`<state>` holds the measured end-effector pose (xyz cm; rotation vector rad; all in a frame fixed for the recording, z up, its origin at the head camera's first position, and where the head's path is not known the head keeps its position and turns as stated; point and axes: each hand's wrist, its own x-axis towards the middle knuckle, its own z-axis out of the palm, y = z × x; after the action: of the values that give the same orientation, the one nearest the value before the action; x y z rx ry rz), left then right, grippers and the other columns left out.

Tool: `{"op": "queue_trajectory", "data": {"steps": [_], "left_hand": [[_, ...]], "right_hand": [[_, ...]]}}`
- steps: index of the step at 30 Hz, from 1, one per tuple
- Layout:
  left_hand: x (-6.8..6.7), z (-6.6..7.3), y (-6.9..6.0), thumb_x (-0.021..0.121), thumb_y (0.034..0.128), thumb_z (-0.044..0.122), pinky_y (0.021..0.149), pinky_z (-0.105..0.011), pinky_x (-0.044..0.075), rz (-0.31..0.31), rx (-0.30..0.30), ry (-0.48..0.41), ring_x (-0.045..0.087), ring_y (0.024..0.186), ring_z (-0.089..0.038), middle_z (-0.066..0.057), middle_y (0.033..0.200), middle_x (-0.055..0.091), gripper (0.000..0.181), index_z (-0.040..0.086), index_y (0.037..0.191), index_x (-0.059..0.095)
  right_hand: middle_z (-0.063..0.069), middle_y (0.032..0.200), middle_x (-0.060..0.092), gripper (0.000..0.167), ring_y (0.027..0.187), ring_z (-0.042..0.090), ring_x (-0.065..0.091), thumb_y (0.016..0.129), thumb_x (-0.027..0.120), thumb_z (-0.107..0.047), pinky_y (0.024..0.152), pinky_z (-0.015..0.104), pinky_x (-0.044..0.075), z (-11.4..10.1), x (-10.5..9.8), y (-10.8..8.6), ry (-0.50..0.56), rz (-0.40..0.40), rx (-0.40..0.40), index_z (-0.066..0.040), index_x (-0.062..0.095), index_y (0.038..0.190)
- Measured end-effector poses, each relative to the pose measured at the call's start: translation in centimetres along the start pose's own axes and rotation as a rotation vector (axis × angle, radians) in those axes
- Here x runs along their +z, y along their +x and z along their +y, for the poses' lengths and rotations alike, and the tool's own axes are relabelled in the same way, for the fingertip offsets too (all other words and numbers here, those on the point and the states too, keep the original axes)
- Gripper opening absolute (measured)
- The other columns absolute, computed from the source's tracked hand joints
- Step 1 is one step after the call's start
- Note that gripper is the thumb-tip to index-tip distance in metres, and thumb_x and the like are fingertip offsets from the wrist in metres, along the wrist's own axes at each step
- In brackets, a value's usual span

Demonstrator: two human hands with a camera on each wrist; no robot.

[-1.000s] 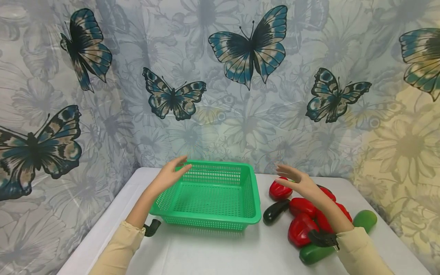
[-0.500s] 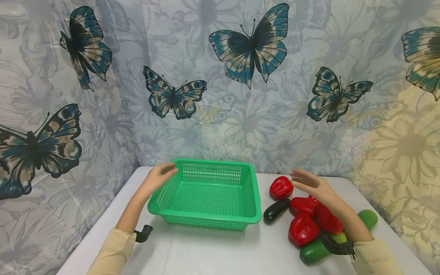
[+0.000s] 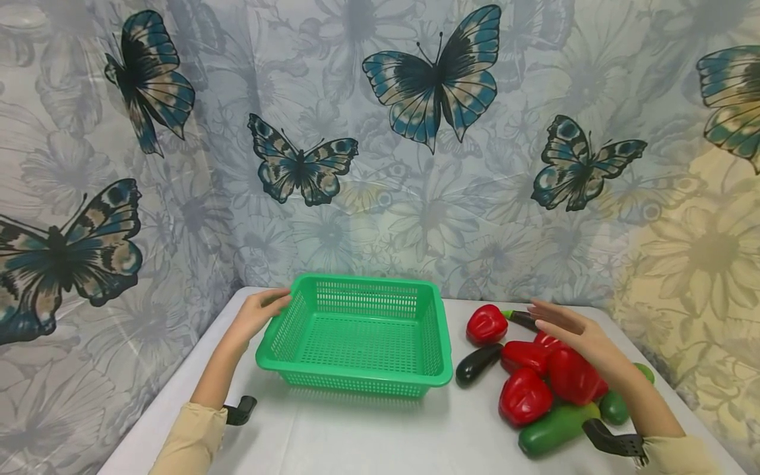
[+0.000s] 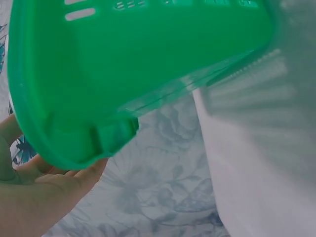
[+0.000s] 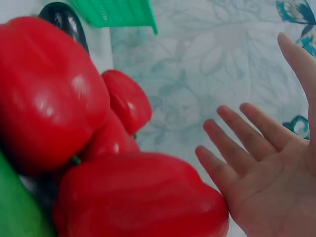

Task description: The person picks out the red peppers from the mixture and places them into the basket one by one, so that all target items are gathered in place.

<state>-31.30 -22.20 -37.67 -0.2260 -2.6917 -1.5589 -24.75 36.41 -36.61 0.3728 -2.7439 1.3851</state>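
An open-topped green plastic basket with slotted walls stands on the white table. My left hand is at its left rim, fingers relaxed and holding nothing. In the left wrist view that hand appears beside the basket's corner; whether it touches cannot be told. My right hand hovers over the right-hand pile, fingers straight and spread in the right wrist view. Under and beside it lie several red bell peppers, such as a large one close to the palm. A dark eggplant lies nearer the basket.
A long green vegetable lies at the front of the pile. Rounded green produce is partly hidden by the right forearm. Another dark eggplant with a green stem shows behind. A butterfly-patterned cloth hangs behind the table.
Both hands have moved apart: the left one outward to the left of the basket, the right one farther right over the peppers. The basket and vegetables stay in place.
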Motion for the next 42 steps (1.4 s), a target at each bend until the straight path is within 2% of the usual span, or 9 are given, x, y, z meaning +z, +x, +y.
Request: {"op": "queue_trajectory", "data": {"steps": [5, 10, 17, 18, 22, 24, 26, 32, 42], "left_hand": [[-0.2, -0.6, 0.1, 0.054, 0.1010, 0.032, 0.112, -0.058, 0.038, 0.014, 0.003, -0.042, 0.051, 0.128, -0.042, -0.022, 0.149, 0.045, 0.054, 0.004, 0.146, 0.044], [-0.4, -1.3, 0.2, 0.054, 0.1002, 0.036, 0.115, -0.056, 0.035, 0.028, -0.027, -0.086, 0.049, 0.132, -0.041, -0.021, 0.149, 0.045, 0.056, 0.006, 0.146, 0.044], [-0.5, -1.7, 0.4, 0.055, 0.0998, 0.035, 0.113, -0.049, 0.041, 0.074, -0.037, -0.126, 0.047, 0.134, -0.036, -0.019, 0.149, 0.045, 0.055, 0.004, 0.144, 0.047], [-0.6, -1.7, 0.4, 0.056, 0.0997, 0.035, 0.112, -0.048, 0.042, 0.080, -0.039, -0.129, 0.047, 0.135, -0.036, -0.019, 0.149, 0.045, 0.055, 0.004, 0.144, 0.047], [-0.7, -1.8, 0.3, 0.055, 0.1000, 0.036, 0.112, -0.048, 0.043, 0.086, -0.060, -0.150, 0.045, 0.136, -0.036, -0.018, 0.150, 0.044, 0.056, 0.004, 0.145, 0.046], [-0.8, -1.9, 0.2, 0.054, 0.1005, 0.036, 0.111, -0.047, 0.044, 0.082, -0.077, -0.158, 0.045, 0.136, -0.036, -0.019, 0.150, 0.044, 0.055, 0.004, 0.145, 0.045], [-0.9, -2.1, 0.2, 0.053, 0.1011, 0.035, 0.111, -0.047, 0.045, 0.079, -0.090, -0.164, 0.045, 0.136, -0.036, -0.020, 0.150, 0.044, 0.055, 0.004, 0.146, 0.045], [-0.8, -2.8, 0.0, 0.048, 0.1033, 0.033, 0.108, -0.047, 0.047, 0.080, -0.103, -0.178, 0.046, 0.135, -0.038, -0.023, 0.149, 0.044, 0.052, 0.003, 0.146, 0.044], [-0.6, -3.5, -0.2, 0.047, 0.1037, 0.032, 0.101, -0.042, 0.053, 0.089, -0.161, -0.179, 0.050, 0.132, -0.039, -0.023, 0.146, 0.048, 0.050, 0.003, 0.145, 0.046]], "right_hand": [[-0.027, 0.133, 0.053, 0.057, 0.110, -0.023, 0.047, 0.102, 0.050, -0.031, 0.087, 0.017, 0.051, 0.5, -1.1, -1.0, -0.004, -0.003, 0.011, -0.009, 0.034, 0.152], [-0.036, 0.129, 0.048, 0.055, 0.109, -0.024, 0.046, 0.103, 0.048, -0.031, 0.086, 0.020, 0.051, 0.9, -2.1, -1.6, -0.034, -0.005, 0.026, -0.011, 0.033, 0.152], [-0.038, 0.129, 0.044, 0.055, 0.111, -0.026, 0.044, 0.104, 0.047, -0.029, 0.082, 0.014, 0.048, 1.9, -3.0, -2.7, -0.053, -0.018, 0.025, -0.013, 0.031, 0.153], [-0.038, 0.129, 0.044, 0.055, 0.110, -0.026, 0.043, 0.103, 0.047, -0.030, 0.086, 0.021, 0.051, 2.1, -3.1, -2.8, -0.051, -0.020, 0.035, -0.013, 0.031, 0.153], [-0.041, 0.129, 0.041, 0.057, 0.109, -0.027, 0.041, 0.103, 0.047, -0.032, 0.084, 0.026, 0.051, 2.8, -3.6, -3.3, -0.080, -0.026, 0.066, -0.014, 0.030, 0.154], [-0.041, 0.129, 0.040, 0.058, 0.109, -0.028, 0.041, 0.103, 0.048, -0.031, 0.083, 0.025, 0.051, 3.1, -3.7, -3.5, -0.079, -0.030, 0.070, -0.012, 0.029, 0.154], [-0.042, 0.129, 0.039, 0.058, 0.110, -0.029, 0.040, 0.103, 0.048, -0.030, 0.079, 0.016, 0.047, 3.5, -3.8, -3.8, -0.080, -0.034, 0.071, -0.012, 0.029, 0.154], [-0.044, 0.129, 0.039, 0.058, 0.110, -0.033, 0.034, 0.103, 0.049, -0.025, 0.081, 0.004, 0.043, 4.4, -3.8, -4.6, -0.014, -0.064, 0.081, -0.011, 0.028, 0.155], [-0.047, 0.129, 0.032, 0.060, 0.104, -0.035, 0.030, 0.103, 0.050, -0.026, 0.079, 0.010, 0.046, 5.7, -4.0, -5.6, -0.039, -0.079, 0.117, -0.017, 0.024, 0.156]]}}
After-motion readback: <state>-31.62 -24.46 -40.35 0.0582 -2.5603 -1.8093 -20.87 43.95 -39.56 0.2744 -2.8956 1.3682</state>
